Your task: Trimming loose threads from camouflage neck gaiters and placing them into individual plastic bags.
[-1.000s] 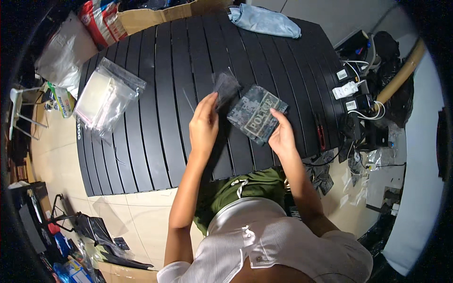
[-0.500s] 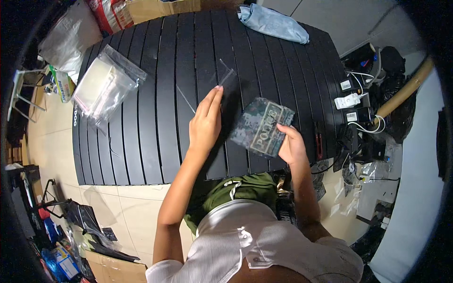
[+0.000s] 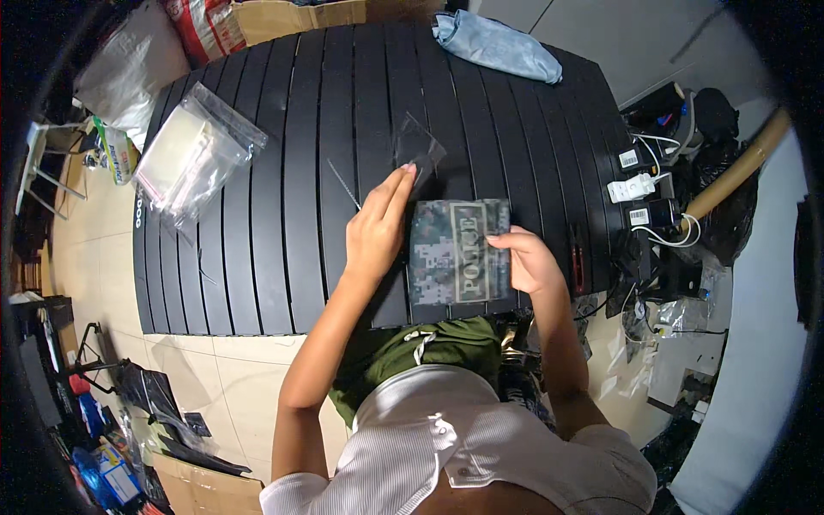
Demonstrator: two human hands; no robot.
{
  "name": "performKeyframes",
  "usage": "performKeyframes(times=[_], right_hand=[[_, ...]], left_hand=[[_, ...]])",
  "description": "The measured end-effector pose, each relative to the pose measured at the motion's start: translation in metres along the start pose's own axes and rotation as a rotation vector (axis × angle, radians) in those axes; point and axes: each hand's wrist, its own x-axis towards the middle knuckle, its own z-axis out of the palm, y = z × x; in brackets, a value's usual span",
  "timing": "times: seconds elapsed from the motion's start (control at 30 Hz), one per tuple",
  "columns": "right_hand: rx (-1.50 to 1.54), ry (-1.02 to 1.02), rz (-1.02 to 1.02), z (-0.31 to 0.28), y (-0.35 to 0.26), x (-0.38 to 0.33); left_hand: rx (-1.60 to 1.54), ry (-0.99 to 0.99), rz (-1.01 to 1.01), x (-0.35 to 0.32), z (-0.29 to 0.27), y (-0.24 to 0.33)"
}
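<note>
Bright light, black curved fisheye rim, glare on plastic bags (image 3: 203,161)

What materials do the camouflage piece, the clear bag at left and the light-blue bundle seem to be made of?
Camouflage piece: probably fabric, matte, without sharp glints. Clear bag: thin plastic film, glossy, see-through with bright highlights. Light-blue bundle: soft folds suggest cloth, possibly plastic.

The square piece (image 3: 436,257) shows grey-green pixelated camouflage, the table (image 3: 300,172) is black, the cloth (image 3: 498,47) pale blue.
</note>
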Motion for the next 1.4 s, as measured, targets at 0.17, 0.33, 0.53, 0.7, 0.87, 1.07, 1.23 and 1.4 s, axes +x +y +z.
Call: performKeyframes(times=[0.17,0.33,0.53,0.7,0.87,1.07,1.23,1.4], right_hand=[[0.002,-0.025,0.045,0.006,-0.009,0.017],[0.126,-0.037,0.029,-0.006,-0.021,0.03],[0.325,-0.04,-0.045,-0.026,-0.011,0.037],[0.482,-0.138,-0.12,-0.03,0.004,0.041],[0.469,0.0,-0.183,-0.016,0.012,0.041],[0.579,-0.025,-0.255,-0.001,0.048,0.045],[0.711,-0.111,-0.31,-0.003,0.061,0.044],[0.857,-0.245,-0.314,-0.008,0.064,0.04]], left_hand=[[0.065,-0.052,0.123,0.0,-0.003,0.005],[0.209,-0.195,0.21,-0.003,-0.01,0.012],[0.254,-0.3,0.245,-0.009,-0.013,0.02],[0.193,-0.41,0.212,-0.009,-0.021,0.031],[-0.137,-0.514,0.016,-0.015,-0.022,0.038],[-0.185,-0.534,-0.084,-0.015,-0.023,0.059],[-0.109,-0.522,-0.016,-0.019,-0.026,0.065],[-0.039,-0.493,0.087,-0.02,-0.034,0.05]])
